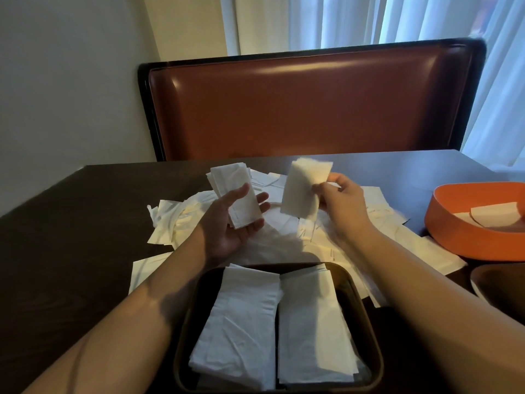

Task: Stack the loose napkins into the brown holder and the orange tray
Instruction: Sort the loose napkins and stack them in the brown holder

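Single napkin upright, long axis near vertical, above loose pile, beyond brown holder. Right hand pinches its right edge, thumb against fingers. Small stack just left, on left hand, palm up, thumb lightly over (likely destination). Orange tray well right of holder.

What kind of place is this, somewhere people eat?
Probably a restaurant or hotel dining room. A padded brown booth seat faces a dark table, loose paper napkins are being stacked into a brown holder and an orange tray, and sheer curtains cover the window.
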Tool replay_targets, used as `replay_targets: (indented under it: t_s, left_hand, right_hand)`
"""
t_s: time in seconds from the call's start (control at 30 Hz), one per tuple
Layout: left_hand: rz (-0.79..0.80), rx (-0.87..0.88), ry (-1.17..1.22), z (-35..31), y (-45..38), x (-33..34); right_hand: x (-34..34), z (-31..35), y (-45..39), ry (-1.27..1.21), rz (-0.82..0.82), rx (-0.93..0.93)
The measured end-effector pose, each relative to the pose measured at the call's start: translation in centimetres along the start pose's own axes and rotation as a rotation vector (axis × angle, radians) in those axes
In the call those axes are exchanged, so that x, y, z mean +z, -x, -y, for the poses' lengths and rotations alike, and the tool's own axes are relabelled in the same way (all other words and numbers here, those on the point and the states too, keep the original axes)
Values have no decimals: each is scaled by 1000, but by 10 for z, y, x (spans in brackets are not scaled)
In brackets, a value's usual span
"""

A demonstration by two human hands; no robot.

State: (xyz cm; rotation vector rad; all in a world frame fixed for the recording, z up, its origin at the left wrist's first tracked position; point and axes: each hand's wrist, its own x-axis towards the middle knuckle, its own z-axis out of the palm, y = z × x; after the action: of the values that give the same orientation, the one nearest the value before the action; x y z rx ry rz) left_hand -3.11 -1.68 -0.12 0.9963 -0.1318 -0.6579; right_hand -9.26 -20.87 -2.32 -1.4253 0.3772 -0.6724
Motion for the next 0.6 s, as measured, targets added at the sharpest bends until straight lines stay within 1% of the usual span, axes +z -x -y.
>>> replay_targets:
  t_s: [0.03, 0.1, 0.23, 0.37, 0.5, 0.6]
  left_hand:
    - [3, 0, 2, 0, 0, 0]
    - [5, 5, 3, 0, 0, -1]
    - [-2, 8, -14, -1, 1, -1]
    - [34, -19, -12, -1, 2, -1]
    - [44, -18, -69, 1, 2, -1]
    - [13, -12, -72, 1, 0, -1]
  right_hand:
    - [1, -1, 1, -28, 39, 31]
    - [4, -4, 3, -18, 105, 28]
    - [5, -6, 5, 77, 151, 14]
    - [7, -2, 8, 157, 227, 61]
    - [14, 1, 11, 152, 180, 52]
    - [15, 7, 14, 101, 152, 43]
